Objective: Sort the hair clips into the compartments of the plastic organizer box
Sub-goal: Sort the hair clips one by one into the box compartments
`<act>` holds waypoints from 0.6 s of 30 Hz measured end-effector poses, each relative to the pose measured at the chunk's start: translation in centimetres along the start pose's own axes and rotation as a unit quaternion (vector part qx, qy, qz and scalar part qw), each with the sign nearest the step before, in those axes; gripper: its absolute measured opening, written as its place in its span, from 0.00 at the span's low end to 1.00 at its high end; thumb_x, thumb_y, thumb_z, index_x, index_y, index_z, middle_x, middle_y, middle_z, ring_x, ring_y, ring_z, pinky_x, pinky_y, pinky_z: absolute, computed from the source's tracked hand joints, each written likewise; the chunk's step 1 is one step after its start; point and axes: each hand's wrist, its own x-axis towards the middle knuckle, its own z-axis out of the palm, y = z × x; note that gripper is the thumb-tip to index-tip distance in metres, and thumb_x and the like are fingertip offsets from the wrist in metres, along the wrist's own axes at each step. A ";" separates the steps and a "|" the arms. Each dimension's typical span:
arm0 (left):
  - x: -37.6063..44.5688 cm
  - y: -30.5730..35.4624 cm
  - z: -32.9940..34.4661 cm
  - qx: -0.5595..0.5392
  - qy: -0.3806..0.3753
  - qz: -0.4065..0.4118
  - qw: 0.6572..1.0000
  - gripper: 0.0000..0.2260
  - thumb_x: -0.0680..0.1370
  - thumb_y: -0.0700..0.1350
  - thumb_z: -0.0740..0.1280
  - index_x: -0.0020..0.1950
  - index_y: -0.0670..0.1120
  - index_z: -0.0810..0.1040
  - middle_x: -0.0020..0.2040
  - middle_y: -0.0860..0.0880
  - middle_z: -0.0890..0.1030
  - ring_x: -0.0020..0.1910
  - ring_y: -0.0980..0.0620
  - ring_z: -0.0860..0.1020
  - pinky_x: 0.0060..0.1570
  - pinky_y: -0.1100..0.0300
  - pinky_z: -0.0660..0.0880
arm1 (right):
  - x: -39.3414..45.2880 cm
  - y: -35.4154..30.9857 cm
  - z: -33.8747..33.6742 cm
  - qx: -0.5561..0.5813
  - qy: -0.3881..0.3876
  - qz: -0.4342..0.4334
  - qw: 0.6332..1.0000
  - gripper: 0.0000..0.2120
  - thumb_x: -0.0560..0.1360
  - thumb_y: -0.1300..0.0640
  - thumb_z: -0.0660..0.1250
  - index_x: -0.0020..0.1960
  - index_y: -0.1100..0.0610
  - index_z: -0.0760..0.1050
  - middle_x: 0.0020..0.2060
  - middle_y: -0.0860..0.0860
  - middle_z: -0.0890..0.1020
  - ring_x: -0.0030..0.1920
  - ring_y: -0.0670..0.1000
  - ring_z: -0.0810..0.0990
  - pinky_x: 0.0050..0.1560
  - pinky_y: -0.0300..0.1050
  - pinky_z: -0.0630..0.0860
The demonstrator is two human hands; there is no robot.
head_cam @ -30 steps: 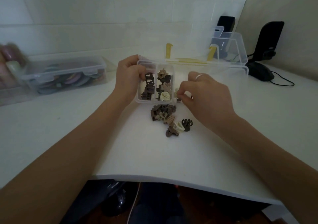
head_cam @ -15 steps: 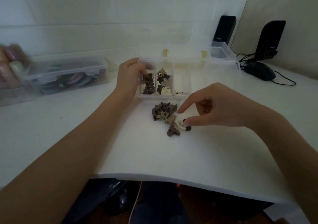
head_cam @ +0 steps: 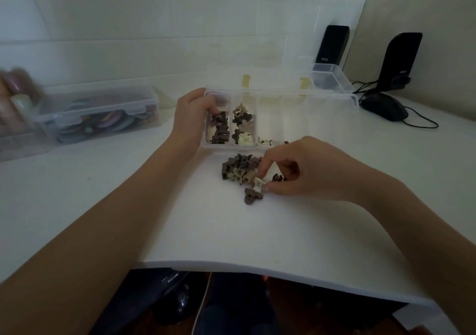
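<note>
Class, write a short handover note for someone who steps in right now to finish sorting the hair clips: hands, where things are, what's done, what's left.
Left hand: grips the left end of the organizer, fingers in the first compartment.
Right hand: down at the pile, thumb and forefinger pinching a cream clip, not lifted.
Done: the first compartment holds dark brown clips, the second mixed brown and cream clips, the third a few at its near end.
Left: the loose pile on the table; the compartments further right look empty.

Dim, flat light; wide-angle bending at edges, blurred far left.
</note>
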 end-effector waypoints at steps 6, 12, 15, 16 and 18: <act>-0.1 0.0 0.0 0.012 -0.004 0.015 1.000 0.09 0.59 0.38 0.60 0.36 0.36 0.73 0.38 0.42 0.70 0.36 0.51 0.69 0.28 0.70 0.68 | 0.1 0.2 -0.3 0.070 0.078 -0.020 0.994 0.03 0.70 0.50 0.71 0.42 0.49 0.80 0.21 0.46 0.68 0.23 0.46 0.64 0.29 0.31 0.64; -0.8 0.3 0.4 -0.009 -0.019 0.040 0.999 0.03 0.58 0.35 0.58 0.29 0.42 0.67 0.23 0.56 0.71 0.24 0.60 0.69 0.25 0.71 0.66 | 0.1 0.9 -1.2 0.081 0.304 0.012 0.949 0.03 0.72 0.51 0.71 0.40 0.49 0.79 0.20 0.47 0.68 0.22 0.46 0.63 0.28 0.37 0.63; -0.7 0.2 0.5 -0.019 -0.023 0.047 0.998 0.04 0.57 0.35 0.58 0.28 0.43 0.67 0.22 0.58 0.70 0.24 0.60 0.68 0.24 0.71 0.66 | 0.0 0.9 -1.1 0.034 0.382 0.046 0.922 0.04 0.72 0.50 0.70 0.40 0.47 0.77 0.21 0.46 0.69 0.23 0.48 0.65 0.29 0.40 0.65; -0.7 0.2 0.5 -0.020 -0.025 0.046 0.998 0.04 0.57 0.35 0.58 0.28 0.43 0.68 0.22 0.58 0.70 0.24 0.60 0.68 0.24 0.71 0.66 | 0.1 0.8 -0.9 0.013 0.381 0.053 0.923 0.04 0.72 0.49 0.69 0.40 0.46 0.76 0.21 0.45 0.69 0.23 0.47 0.66 0.29 0.39 0.65; -0.9 0.3 0.6 -0.021 -0.027 0.052 0.998 0.08 0.58 0.34 0.58 0.25 0.47 0.70 0.21 0.58 0.69 0.23 0.61 0.68 0.24 0.71 0.65 | 0.3 0.6 -0.3 -0.063 0.326 0.081 0.940 0.06 0.74 0.46 0.66 0.40 0.46 0.76 0.22 0.45 0.69 0.25 0.45 0.69 0.30 0.39 0.65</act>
